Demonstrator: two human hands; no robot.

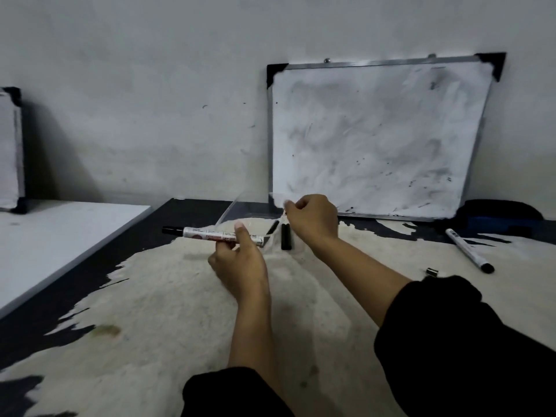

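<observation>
L hand (237,260) from my feed: fingers curled, thumb up top, pinching a marker (216,235) approx mid-barrel. The marker's held level above the table (180,311), off the surface, black cap pointing left, white labelled body running right towards the other hand.

R hand (316,219) sits just right of it and a bit further back. Fingers bunched, tips pinching the top edge of a clear plastic bag (237,210). The bag's faint and blurry, so I only get its edges: it spans between the two hands, bottom near the tabletop. Two short black pieces (285,240) stand/hang right under the R hand. Caps or pens, can't tell, and can't tell if they're inside the bag or behind it.

Both arms come in from bottom of frame w/ black sleeves (466,341) pushed up the forearms.

Further out: tabletop's dark w/ the top layer worn off to a pale patch. A second marker (469,249) lies flat on the right, well apart from the hands, w/ a small metal bit (432,271) near its lower end. Behind the hands a smudged whiteboard (376,136) leans on the wall (150,85), and a dark eraser (499,218) sits at its right corner. Far left: a white table (60,236) w/ a second whiteboard (10,152) propped on it.
</observation>
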